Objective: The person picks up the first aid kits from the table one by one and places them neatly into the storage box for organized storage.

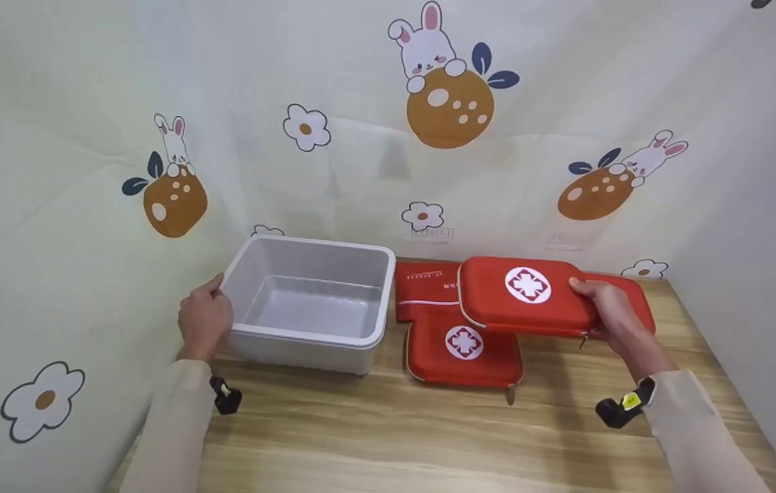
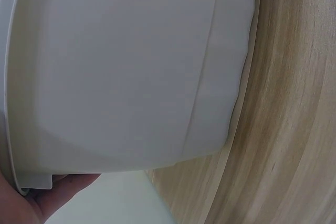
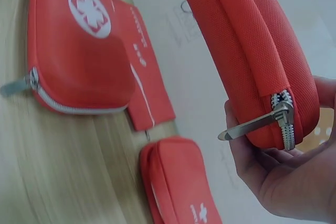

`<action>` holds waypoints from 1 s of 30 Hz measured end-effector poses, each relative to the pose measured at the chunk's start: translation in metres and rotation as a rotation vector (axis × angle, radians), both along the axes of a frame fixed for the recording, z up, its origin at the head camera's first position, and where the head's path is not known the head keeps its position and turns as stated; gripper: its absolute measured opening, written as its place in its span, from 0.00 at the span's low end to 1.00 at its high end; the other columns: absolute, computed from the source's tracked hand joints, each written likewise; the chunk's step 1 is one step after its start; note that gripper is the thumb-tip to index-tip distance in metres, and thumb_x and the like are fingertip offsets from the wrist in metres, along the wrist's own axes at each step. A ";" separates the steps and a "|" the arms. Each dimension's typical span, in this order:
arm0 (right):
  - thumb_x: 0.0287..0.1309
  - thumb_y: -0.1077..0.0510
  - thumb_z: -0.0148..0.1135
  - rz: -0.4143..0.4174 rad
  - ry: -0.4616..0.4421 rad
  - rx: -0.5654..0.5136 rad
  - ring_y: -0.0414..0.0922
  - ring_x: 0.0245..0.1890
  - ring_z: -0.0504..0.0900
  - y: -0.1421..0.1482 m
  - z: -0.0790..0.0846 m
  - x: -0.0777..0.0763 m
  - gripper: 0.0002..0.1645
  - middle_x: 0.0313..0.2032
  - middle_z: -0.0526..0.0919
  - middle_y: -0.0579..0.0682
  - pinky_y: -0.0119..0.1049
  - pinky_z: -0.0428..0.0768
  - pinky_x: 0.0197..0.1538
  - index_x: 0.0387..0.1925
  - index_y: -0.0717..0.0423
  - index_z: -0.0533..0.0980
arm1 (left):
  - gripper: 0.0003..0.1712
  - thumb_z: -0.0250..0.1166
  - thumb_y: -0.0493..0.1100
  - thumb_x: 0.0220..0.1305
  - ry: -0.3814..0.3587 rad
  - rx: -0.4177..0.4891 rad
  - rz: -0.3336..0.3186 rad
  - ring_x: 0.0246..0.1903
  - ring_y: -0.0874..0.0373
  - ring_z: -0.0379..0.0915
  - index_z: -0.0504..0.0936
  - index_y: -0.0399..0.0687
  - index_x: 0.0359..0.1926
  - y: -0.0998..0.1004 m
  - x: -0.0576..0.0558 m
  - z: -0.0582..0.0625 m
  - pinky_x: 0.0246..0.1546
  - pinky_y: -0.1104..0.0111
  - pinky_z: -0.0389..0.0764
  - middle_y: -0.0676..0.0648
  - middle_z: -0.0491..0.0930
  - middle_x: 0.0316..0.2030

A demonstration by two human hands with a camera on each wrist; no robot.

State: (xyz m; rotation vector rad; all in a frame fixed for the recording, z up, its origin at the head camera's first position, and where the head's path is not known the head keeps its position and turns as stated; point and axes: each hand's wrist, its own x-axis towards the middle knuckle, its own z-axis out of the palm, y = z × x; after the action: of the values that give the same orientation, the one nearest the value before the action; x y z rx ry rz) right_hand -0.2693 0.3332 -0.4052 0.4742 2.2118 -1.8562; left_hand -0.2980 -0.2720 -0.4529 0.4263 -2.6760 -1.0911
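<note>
My right hand (image 1: 612, 311) grips the right end of a red zippered first-aid case (image 1: 497, 291) with a white cross emblem, thumb on top. In the right wrist view the case (image 3: 257, 40) is raised above the table, its metal zipper pull hanging near my palm. On the left, my left hand (image 1: 205, 316) holds the left rim of a grey plastic bin (image 1: 305, 339), which has nothing inside. The left wrist view shows the bin's outer wall (image 2: 121, 77) close up, with fingers (image 2: 65, 192) hooked at its rim.
A second red first-aid case (image 1: 464, 352) lies right of the bin. Behind it is a flat red pouch (image 1: 422, 284). Another red pouch (image 3: 184, 182) with a small white cross lies farther right, partly covered in the head view. A printed curtain (image 1: 333, 178) encloses the wooden table (image 1: 388, 438).
</note>
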 end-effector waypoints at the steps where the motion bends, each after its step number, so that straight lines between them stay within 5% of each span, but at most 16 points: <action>1: 0.70 0.40 0.51 0.009 0.007 -0.007 0.37 0.32 0.86 -0.003 0.001 0.000 0.41 0.35 0.82 0.37 0.32 0.85 0.39 0.74 0.59 0.57 | 0.30 0.38 0.38 0.72 0.002 0.000 0.001 0.66 0.38 0.70 0.65 0.39 0.72 0.000 0.000 0.000 0.57 0.46 0.74 0.35 0.64 0.70; 10: 0.72 0.40 0.49 0.092 0.064 -0.044 0.38 0.40 0.83 -0.031 0.009 -0.006 0.48 0.58 0.71 0.51 0.31 0.85 0.45 0.79 0.57 0.43 | 0.30 0.38 0.38 0.72 -0.018 0.002 0.008 0.62 0.40 0.72 0.63 0.39 0.73 0.002 0.001 0.002 0.56 0.48 0.73 0.35 0.62 0.71; 24: 0.72 0.44 0.51 0.114 0.081 -0.131 0.40 0.40 0.86 -0.072 0.015 -0.014 0.46 0.65 0.68 0.57 0.34 0.86 0.47 0.79 0.55 0.43 | 0.30 0.40 0.37 0.71 0.022 -0.017 0.023 0.67 0.33 0.66 0.67 0.39 0.71 0.002 -0.001 -0.001 0.62 0.41 0.71 0.33 0.67 0.68; 30: 0.71 0.44 0.53 0.119 0.071 -0.162 0.42 0.41 0.88 -0.088 0.018 -0.018 0.42 0.63 0.72 0.57 0.35 0.87 0.46 0.77 0.55 0.49 | 0.29 0.39 0.38 0.74 -0.022 0.011 0.018 0.70 0.35 0.62 0.63 0.40 0.73 0.003 -0.002 0.002 0.67 0.42 0.67 0.35 0.62 0.71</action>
State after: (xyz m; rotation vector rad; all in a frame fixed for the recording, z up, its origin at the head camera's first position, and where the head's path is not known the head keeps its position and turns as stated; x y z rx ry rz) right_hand -0.2874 0.2449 -0.3874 0.2447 2.0605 -1.9961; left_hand -0.2996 -0.2694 -0.4511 0.4657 -2.6812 -1.1026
